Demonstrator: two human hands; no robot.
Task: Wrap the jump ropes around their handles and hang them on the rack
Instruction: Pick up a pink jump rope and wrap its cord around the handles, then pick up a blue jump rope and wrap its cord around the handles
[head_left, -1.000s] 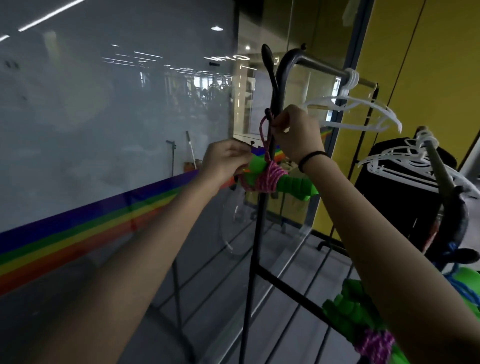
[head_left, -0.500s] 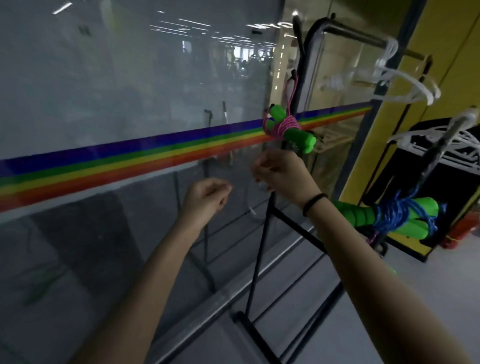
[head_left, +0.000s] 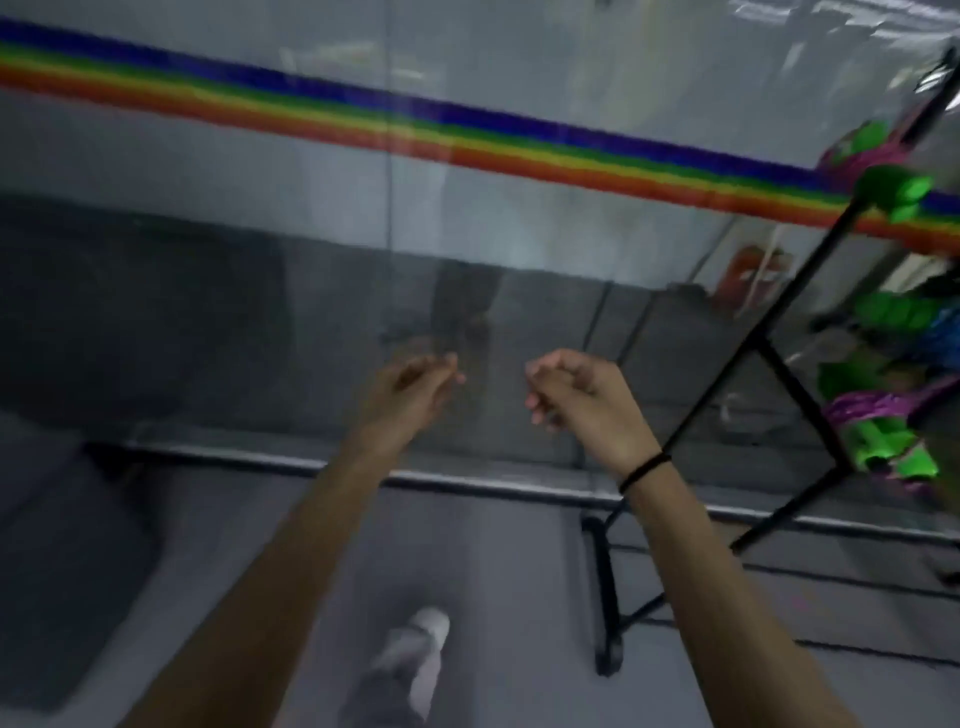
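The black metal rack (head_left: 795, 374) stands at the right edge of the blurred view. A pink rope wound on green handles (head_left: 878, 171) hangs near the top of its post. Lower down hang a blue-wrapped bundle (head_left: 914, 317) and another pink-wrapped bundle with green handles (head_left: 883, 431). My left hand (head_left: 410, 389) and my right hand (head_left: 576, 395) float in mid-air left of the rack, well below the top bundle. Both hold nothing, fingers loosely curled. A black band circles my right wrist.
A glass wall with a rainbow stripe (head_left: 467, 140) runs across ahead, with a metal rail (head_left: 467, 483) at its foot. The rack's base bar (head_left: 605, 597) rests on the grey floor. My shoe (head_left: 421, 644) shows at the bottom middle.
Both hands let go of the pink-wrapped bundle, which now hangs on the rack post, and dropped down and left. The view swung down and left towards the floor.
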